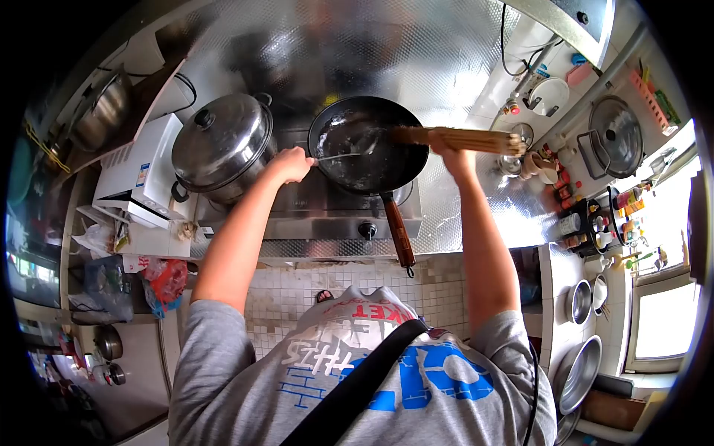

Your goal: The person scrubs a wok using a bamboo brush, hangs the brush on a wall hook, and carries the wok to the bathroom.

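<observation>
A black wok (pixel 342 175) with a wooden handle sits on the stove, wet inside and holding a little liquid. My left hand (pixel 292 165) is closed around the handle end of a metal spoon (pixel 346 155), whose bowl lies inside the wok. Over the wok's right rim, my right hand (pixel 452 151) grips a bamboo brush (pixel 491 140); its darker end hangs above the pan and its pale end points right. The fingers of the right hand are partly hidden behind the brush.
Left of the wok stands a large lidded steel pot (pixel 223 145). A white appliance (pixel 145 178) is beyond it. The stove knob (pixel 367 231) is near the front edge. Bottles and jars (pixel 573 223) crowd the right side, below a hanging glass lid (pixel 616 137).
</observation>
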